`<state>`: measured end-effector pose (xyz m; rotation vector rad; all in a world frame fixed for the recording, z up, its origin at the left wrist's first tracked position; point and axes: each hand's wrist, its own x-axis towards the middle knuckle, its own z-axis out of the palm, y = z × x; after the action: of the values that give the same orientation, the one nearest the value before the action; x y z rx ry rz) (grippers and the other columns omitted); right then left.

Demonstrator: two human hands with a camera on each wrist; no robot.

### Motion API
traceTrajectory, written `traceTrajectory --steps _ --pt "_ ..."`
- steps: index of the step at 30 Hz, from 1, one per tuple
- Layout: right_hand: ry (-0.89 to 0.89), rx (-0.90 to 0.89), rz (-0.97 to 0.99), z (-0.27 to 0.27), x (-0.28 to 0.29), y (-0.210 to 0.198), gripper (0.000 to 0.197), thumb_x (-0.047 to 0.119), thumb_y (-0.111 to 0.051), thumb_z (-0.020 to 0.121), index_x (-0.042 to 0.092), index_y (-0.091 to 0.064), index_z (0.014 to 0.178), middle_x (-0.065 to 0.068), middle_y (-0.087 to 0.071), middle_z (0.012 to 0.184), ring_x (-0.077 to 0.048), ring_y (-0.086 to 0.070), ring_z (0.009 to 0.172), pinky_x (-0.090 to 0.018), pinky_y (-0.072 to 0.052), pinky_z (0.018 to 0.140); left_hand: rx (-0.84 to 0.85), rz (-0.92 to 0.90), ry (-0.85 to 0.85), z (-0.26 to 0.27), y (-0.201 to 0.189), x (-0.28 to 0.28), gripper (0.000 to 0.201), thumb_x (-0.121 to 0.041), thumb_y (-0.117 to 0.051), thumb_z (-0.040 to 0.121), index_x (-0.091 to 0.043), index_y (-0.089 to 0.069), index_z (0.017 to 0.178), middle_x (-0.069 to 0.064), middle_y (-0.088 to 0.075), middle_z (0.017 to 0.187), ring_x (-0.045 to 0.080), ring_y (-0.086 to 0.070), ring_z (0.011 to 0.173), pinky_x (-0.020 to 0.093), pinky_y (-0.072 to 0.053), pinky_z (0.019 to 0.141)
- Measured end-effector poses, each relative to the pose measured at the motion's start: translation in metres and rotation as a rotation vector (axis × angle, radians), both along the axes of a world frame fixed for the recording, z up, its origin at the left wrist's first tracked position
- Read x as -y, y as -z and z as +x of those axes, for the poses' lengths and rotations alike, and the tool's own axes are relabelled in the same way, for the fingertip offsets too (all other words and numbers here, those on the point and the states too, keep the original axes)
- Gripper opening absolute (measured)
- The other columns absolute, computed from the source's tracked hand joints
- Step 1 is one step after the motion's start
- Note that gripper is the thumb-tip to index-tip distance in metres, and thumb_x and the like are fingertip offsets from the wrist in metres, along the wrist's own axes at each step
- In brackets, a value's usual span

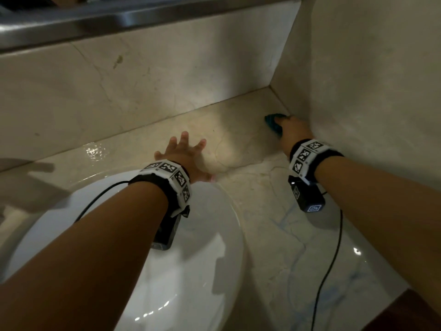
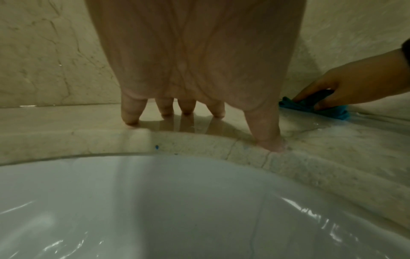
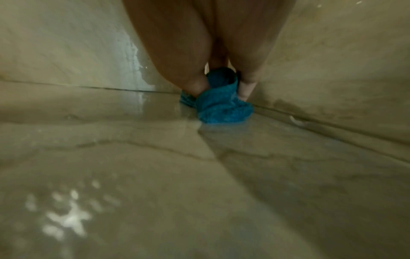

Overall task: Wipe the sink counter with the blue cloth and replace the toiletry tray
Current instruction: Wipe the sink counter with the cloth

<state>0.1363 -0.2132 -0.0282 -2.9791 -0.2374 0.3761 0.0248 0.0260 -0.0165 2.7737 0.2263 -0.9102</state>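
My right hand [image 1: 290, 130] grips a bunched blue cloth [image 1: 272, 124] against the beige marble counter [image 1: 238, 130], close to the far right corner where the side wall meets the backsplash. The cloth [image 3: 221, 108] is pinched between thumb and fingers and touches the wet stone; it also shows beyond my left thumb [image 2: 319, 109]. My left hand [image 1: 183, 151] lies flat with spread straight fingers [image 2: 131, 113] pressed on the counter just behind the sink rim. No toiletry tray is in view.
A white oval sink basin [image 1: 202, 247] fills the lower left, its rim [image 2: 199, 147] right under my left palm. A steel ledge [image 1: 119, 22] runs above the backsplash. The side wall [image 1: 358, 80] stands close on the right. Black wrist cables [image 1: 329, 266] trail over the counter.
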Motion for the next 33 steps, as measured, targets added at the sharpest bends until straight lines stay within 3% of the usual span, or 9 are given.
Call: traceTrajectory --steps 3,6,11,14,17,20,24,28,33 --pt "-0.095 0.024 0.054 -0.012 -0.014 -0.002 0.048 0.002 -0.047 0.091 0.012 -0.043 0.138 -0.021 -0.042 0.138 -0.037 -0.046 0.121 -0.034 -0.036 0.102 -0.011 -0.006 -0.008 0.002 0.002 0.0 0.111 -0.071 -0.065 0.067 -0.043 0.007 0.147 -0.003 0.025 0.156 0.028 0.016 0.145 0.061 -0.007 0.114" --pt "-0.174 0.043 0.177 -0.044 -0.023 0.004 0.045 -0.003 -0.051 0.085 0.013 -0.056 0.127 -0.018 -0.051 0.126 -0.037 -0.05 0.113 -0.038 -0.037 0.103 -0.017 0.016 -0.008 0.005 0.002 0.0 0.113 -0.073 -0.065 0.065 -0.044 0.007 0.147 -0.003 0.025 0.156 0.029 0.015 0.145 0.063 -0.008 0.113" --pt "-0.322 -0.078 0.237 -0.12 -0.03 0.006 0.049 -0.004 -0.051 0.082 0.02 -0.059 0.124 -0.01 -0.053 0.122 -0.034 -0.047 0.113 -0.034 -0.037 0.1 -0.005 0.031 -0.012 0.003 0.003 0.001 0.111 -0.073 -0.065 0.066 -0.044 0.005 0.147 -0.002 0.023 0.157 0.029 0.013 0.146 0.062 -0.008 0.113" --pt "-0.39 -0.169 0.371 -0.142 -0.022 0.002 0.039 -0.006 -0.06 0.078 0.011 -0.067 0.112 -0.016 -0.061 0.11 -0.034 -0.057 0.102 -0.023 -0.041 0.093 0.05 0.037 -0.003 -0.005 0.0 0.01 0.104 -0.068 -0.063 0.071 -0.041 0.002 0.148 0.002 0.019 0.158 0.028 0.01 0.146 0.058 -0.008 0.114" --pt "-0.299 -0.116 0.41 -0.13 -0.002 -0.008 0.038 -0.01 -0.055 0.078 0.006 -0.068 0.11 -0.021 -0.063 0.109 -0.032 -0.058 0.103 -0.012 -0.032 0.088 0.198 -0.018 0.133 -0.014 -0.002 0.034 0.096 -0.06 -0.06 0.077 -0.039 -0.001 0.149 0.002 0.013 0.159 0.027 0.005 0.147 0.056 -0.014 0.113" --pt "-0.085 0.035 0.338 -0.107 0.029 -0.006 0.044 -0.013 -0.047 0.081 0.007 -0.064 0.116 -0.021 -0.058 0.119 -0.034 -0.055 0.11 -0.022 -0.034 0.097 0.18 -0.08 0.211 -0.02 0.001 0.058 0.096 -0.062 -0.059 0.078 -0.038 -0.001 0.15 0.0 0.019 0.158 0.025 0.01 0.147 0.055 -0.007 0.116" --pt "0.09 0.036 0.229 -0.107 0.057 0.009 0.046 -0.009 -0.044 0.085 0.011 -0.057 0.125 -0.019 -0.049 0.133 -0.038 -0.049 0.117 -0.033 -0.034 0.105 0.125 -0.081 0.24 -0.029 0.013 0.067 0.093 -0.062 -0.058 0.08 -0.039 -0.001 0.15 0.0 0.02 0.158 0.024 0.012 0.147 0.054 -0.003 0.117" --pt "0.002 -0.018 0.188 -0.139 0.033 0.01 0.047 -0.003 -0.046 0.087 0.017 -0.055 0.128 -0.016 -0.048 0.133 -0.038 -0.05 0.113 -0.035 -0.038 0.103 0.138 -0.121 0.241 -0.035 0.017 0.059 0.086 -0.06 -0.054 0.084 -0.042 -0.001 0.149 -0.001 0.02 0.158 0.022 0.014 0.146 0.048 0.002 0.118" --pt "-0.178 -0.071 0.173 -0.199 -0.009 0.003 0.044 0.006 -0.044 0.092 0.024 -0.052 0.131 -0.007 -0.044 0.14 -0.034 -0.046 0.11 -0.029 -0.033 0.102 0.156 -0.096 0.167 -0.027 0.015 0.051 0.077 -0.059 -0.049 0.087 -0.044 -0.005 0.149 0.004 0.019 0.158 0.029 0.012 0.146 0.044 -0.005 0.119"
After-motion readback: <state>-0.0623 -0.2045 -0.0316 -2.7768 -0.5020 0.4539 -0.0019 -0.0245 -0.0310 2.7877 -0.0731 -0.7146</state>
